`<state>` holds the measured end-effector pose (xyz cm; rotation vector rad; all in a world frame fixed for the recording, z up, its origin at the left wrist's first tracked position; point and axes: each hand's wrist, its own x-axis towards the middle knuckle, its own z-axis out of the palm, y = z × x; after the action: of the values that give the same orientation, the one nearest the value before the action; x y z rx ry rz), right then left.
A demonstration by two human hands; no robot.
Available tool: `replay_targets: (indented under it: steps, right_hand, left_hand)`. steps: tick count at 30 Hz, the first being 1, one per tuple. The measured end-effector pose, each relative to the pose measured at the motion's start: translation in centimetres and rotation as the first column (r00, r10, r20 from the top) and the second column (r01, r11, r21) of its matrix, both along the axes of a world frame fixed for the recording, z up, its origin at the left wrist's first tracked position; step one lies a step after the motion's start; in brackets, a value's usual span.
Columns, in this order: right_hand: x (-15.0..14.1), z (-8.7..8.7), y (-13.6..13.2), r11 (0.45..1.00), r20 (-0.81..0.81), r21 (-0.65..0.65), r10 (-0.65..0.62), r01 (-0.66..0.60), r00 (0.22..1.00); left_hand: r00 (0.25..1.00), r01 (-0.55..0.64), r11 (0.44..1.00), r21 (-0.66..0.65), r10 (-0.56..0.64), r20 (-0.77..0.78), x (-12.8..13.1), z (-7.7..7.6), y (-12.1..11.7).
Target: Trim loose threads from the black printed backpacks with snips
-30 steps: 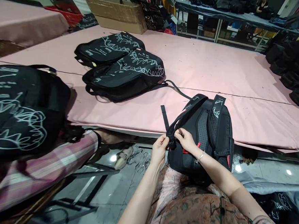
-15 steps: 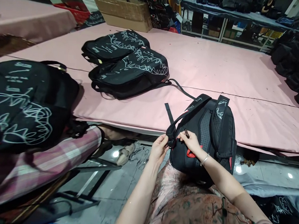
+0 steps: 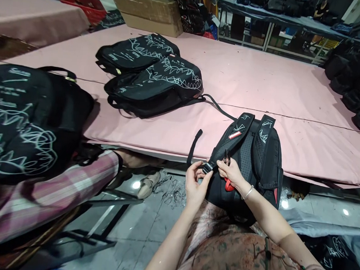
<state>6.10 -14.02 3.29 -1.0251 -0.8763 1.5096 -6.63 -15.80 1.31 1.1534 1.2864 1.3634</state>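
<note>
A black backpack [image 3: 247, 144] leans against the table edge, its straps and padded back facing me. At its left side, my left hand [image 3: 197, 185] is closed on the strap buckle [image 3: 207, 167], with fingers and thumb around it. A loose webbing end [image 3: 194, 146] sticks up beyond that hand. Right beside the buckle, my right hand [image 3: 230, 171] is closed around small thread snips [image 3: 227, 156], whose dark tips point up. A red piece [image 3: 229, 185] shows under this hand; whether it belongs to the snips I cannot tell.
Two black backpacks [image 3: 155, 84] with white drawings lie on the pink-covered table [image 3: 264, 79]. Another person in plaid trousers [image 3: 71, 189] sits at left with a similar backpack [image 3: 29, 120]. A cardboard box [image 3: 145, 15] stands behind; dark bags [image 3: 350, 85] are piled at right.
The left strap has turned flatter, showing its white drawing and red label. My left hand has moved slightly right and curled around the buckle. The snips now point more upright.
</note>
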Motion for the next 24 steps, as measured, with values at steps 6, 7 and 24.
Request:
replay_targets:
  steps: [6, 7, 24]
  right_hand:
    - [0.1, -0.1, -0.2, 0.999, -0.033, -0.007, 0.042, -0.042, 0.999]
    - [0.1, -0.2, -0.2, 1.000, 0.003, -0.007, 0.027, -0.027, 1.000]
    - [1.2, 3.0, -4.9, 0.954, 0.925, 0.272, -0.223, -0.125, 0.308]
  left_hand:
    - [0.991, 0.122, 0.992, -0.031, -0.120, 0.050, -1.2, 1.8, 1.1]
    - [0.991, 0.122, 0.992, -0.042, -0.119, 0.062, -1.3, 2.0, 1.3]
    - [0.958, -0.011, 0.999, 0.047, 0.024, -0.286, -1.2, 1.9, 1.9]
